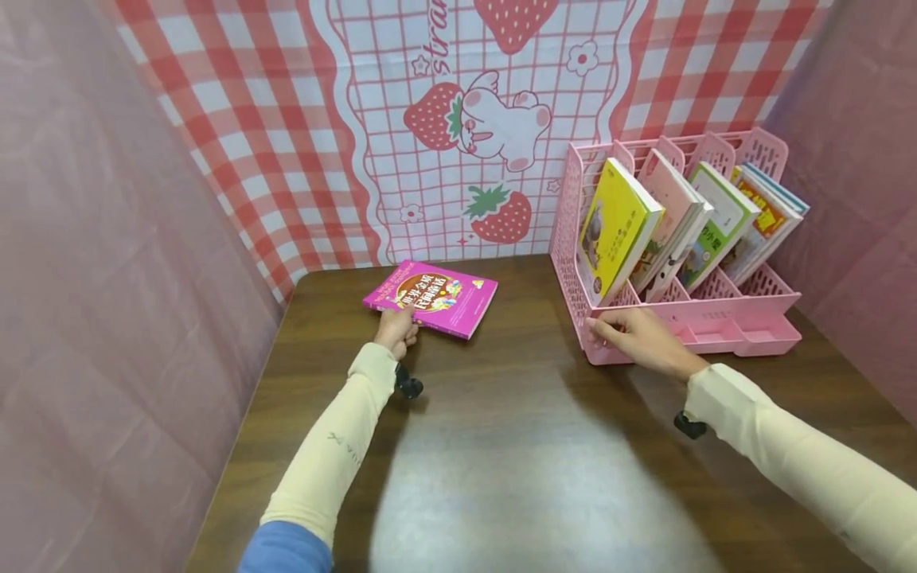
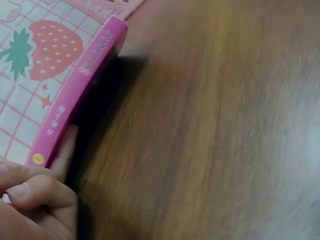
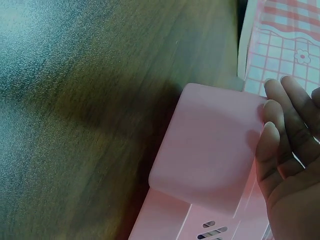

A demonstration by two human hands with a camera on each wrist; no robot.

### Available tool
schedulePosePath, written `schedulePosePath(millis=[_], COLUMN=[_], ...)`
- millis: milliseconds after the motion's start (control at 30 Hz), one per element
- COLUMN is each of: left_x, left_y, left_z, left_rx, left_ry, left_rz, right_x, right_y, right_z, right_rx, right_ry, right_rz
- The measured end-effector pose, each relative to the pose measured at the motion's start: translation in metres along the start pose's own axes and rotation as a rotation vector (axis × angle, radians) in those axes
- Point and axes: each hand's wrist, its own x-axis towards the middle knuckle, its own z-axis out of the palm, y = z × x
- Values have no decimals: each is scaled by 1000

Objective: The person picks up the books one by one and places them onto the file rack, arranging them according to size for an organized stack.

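Observation:
My left hand (image 1: 398, 330) grips a magenta paperback book (image 1: 453, 298) at its near left corner. In the left wrist view the book's spine (image 2: 75, 97) stands above a dark shadow on the table, with a finger beneath it and curled fingers (image 2: 42, 195) at its end. On the right, my right hand (image 1: 641, 338) is at the front left corner of a pink desktop book rack (image 1: 573, 231). The right wrist view shows its fingers (image 3: 270, 140) slightly bent, tips right at the edge of the rack's pink panel (image 3: 205, 150).
Upright in the rack's compartments stand a yellow book (image 1: 618, 231), a pink book (image 1: 662, 207), a green-and-white book (image 1: 719, 223) and others. Small trays (image 1: 766, 330) line its front. A strawberry-print cloth (image 1: 458, 199) hangs behind the brown wooden table (image 1: 501, 430); pink curtains (image 1: 107, 302) flank it.

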Motion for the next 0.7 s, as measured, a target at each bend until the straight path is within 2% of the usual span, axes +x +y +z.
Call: schedulePosePath(millis=[167,300,467,700], left_x=[-5,-12,-23,-34], left_y=[-1,1,7,8], left_z=[-8,-12,-9,-2], left_rx=[33,107,131,96], left_ry=[-73,-137,-225,-363], left_rz=[139,229,278,331], right_x=[2,2,3,7], right_y=[0,0,-1,-9], right_z=[3,4,2,2], right_rx=[-2,4,19,53], right_ry=[-1,3,-6,-40], right_rz=[-6,-8,-3,43])
